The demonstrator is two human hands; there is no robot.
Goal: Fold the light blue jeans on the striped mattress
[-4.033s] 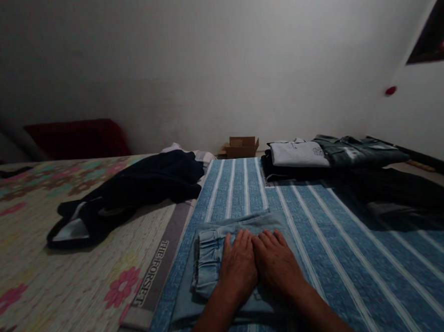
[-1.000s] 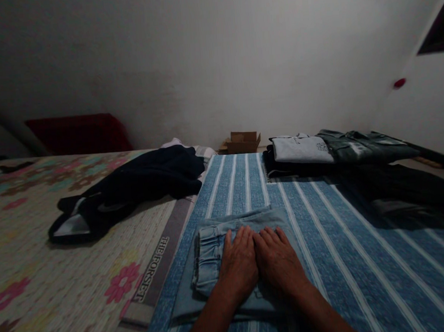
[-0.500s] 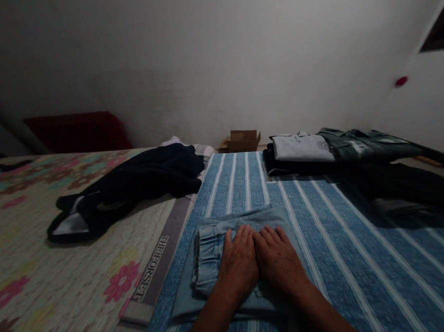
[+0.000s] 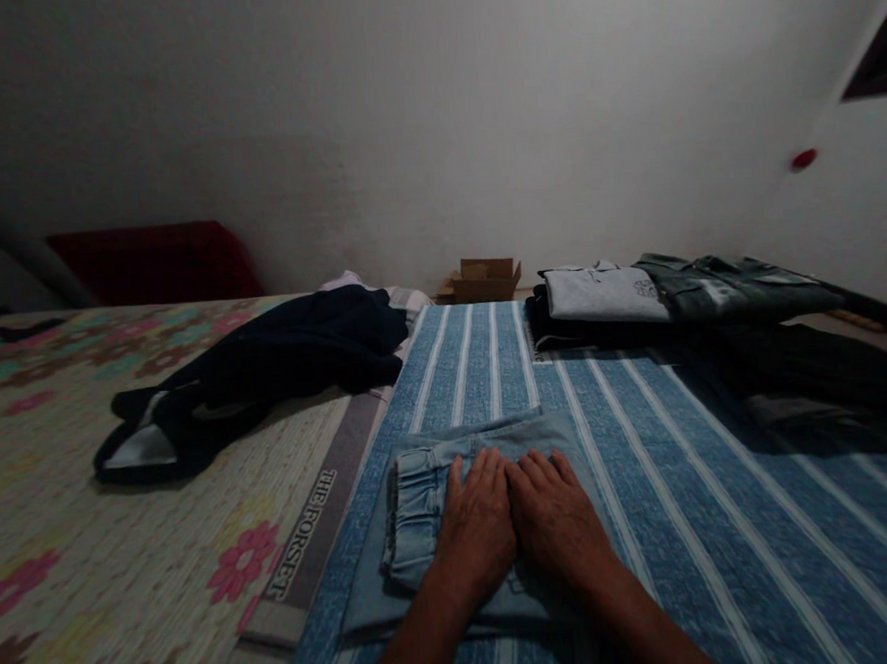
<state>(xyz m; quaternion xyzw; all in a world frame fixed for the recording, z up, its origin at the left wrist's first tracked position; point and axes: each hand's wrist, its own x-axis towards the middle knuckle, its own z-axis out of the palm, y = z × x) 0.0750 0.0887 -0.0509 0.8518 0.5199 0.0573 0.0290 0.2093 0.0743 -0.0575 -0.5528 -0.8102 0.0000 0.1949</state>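
Light blue folded jeans (image 4: 414, 519) lie in front of me, with a gathered waistband showing at their left side. My left hand (image 4: 476, 520) rests flat on top of them, its fingers stretched away from me. Right beside it, my right hand (image 4: 554, 514) also lies flat on the denim, and the two hands touch along their inner edges. Both hands are open and hold nothing. Under the jeans is a blue cloth (image 4: 483, 370) with white stripes. The part of the denim beneath my palms is hidden.
A dark navy garment (image 4: 286, 352) lies crumpled on the flowered bedspread (image 4: 163, 549) to the left. At the right back are a folded grey garment (image 4: 605, 295), a dark green one (image 4: 733, 289) and black clothing (image 4: 807, 370). A cardboard box (image 4: 484, 281) stands by the wall.
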